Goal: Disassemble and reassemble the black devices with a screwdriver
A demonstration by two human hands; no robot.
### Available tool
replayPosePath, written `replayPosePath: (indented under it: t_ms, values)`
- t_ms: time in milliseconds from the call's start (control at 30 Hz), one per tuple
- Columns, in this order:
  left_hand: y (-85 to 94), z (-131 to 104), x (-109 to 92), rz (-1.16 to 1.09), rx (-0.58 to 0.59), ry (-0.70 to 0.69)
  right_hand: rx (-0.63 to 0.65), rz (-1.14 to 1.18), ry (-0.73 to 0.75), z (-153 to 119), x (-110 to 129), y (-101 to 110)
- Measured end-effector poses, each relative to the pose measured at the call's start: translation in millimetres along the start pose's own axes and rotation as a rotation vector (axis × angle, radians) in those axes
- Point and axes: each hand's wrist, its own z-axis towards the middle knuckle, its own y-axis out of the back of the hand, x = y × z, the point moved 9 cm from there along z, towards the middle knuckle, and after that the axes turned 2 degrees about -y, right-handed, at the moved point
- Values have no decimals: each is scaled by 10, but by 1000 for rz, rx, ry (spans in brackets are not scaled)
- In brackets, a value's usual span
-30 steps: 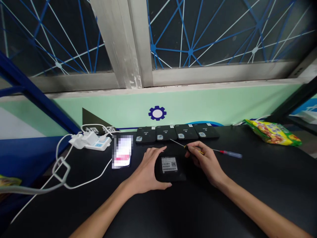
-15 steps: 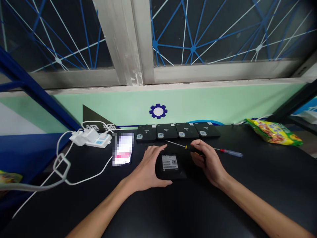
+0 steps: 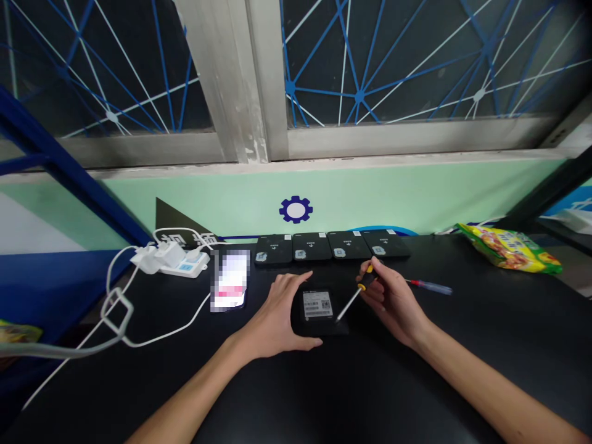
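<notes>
A black box (image 3: 340, 302) with a white printed label lies on the black table. My left hand (image 3: 280, 320) is curved around its left side, thumb at the near edge and fingers at the far edge. In my right hand (image 3: 386, 299) is a screwdriver (image 3: 365, 282) with a black and yellow handle. Its shaft slants down to the left, and the tip is at the box's near right corner; whether it touches cannot be told. A second screwdriver (image 3: 432, 287), red with a clear blue handle, lies beyond my right hand.
Several flat black boxes (image 3: 312, 248) stand in a row by the wall. Left of them are a lit phone (image 3: 232, 280) and a white power strip (image 3: 189, 265) with cables. A yellow-green snack bag (image 3: 513, 248) lies at the right.
The screwdriver in my right hand has swung from pointing left to pointing down, its tip now at the box's near right corner. My left hand has stayed in place.
</notes>
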Motion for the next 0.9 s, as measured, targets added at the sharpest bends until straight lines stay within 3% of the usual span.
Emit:
replayPosePath:
  t_ms: [200,467,733,900]
  values:
    - [-5,-17,21,-22,0,0,86,4,5,-4,76,-136]
    - [7,-43,-57,-10,55,-11,143,14,-73,-11,-6,-143]
    - [-3,-19,-85,-47,45,-37,118,-19,-44,6,-27,-126]
    - [-6,-11,-87,-55,58,-47,19,-14,55,36,48,-59]
